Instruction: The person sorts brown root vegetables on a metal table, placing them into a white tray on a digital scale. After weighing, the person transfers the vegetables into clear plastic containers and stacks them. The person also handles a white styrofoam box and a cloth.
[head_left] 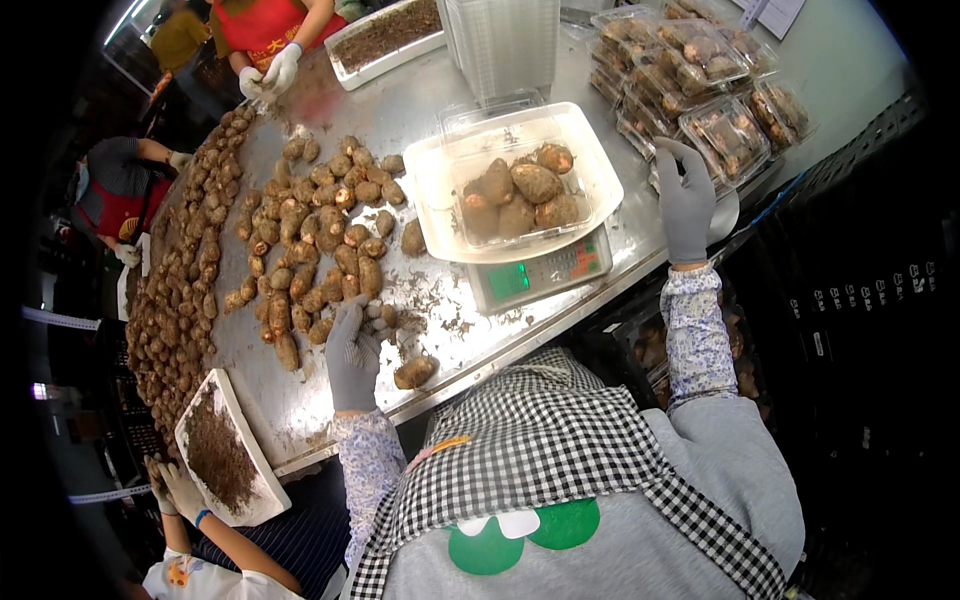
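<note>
My left hand (354, 358), in a grey glove, is at the near edge of a loose pile of brown taro tubers (318, 225). Its fingers are apart and partly curled beside a small tuber (387, 315); no tuber shows in the palm. A single taro (415, 372) lies right of that hand. My right hand (686, 205), gloved in grey too, has its fingers apart at the near side of stacked clear boxes of taro (725, 138). Between my hands, a digital scale (540, 272) bears a white tray (436, 222), in which sits an open clear box (455, 190) holding several taros.
A tall stack of clear empty boxes (500, 45) stands behind the scale. A long taro heap (180, 290) lines the table's left side. White trays of soil stand at the back (385, 45) and near left (225, 450). Gloved co-workers' hands (270, 80) are across the metal table.
</note>
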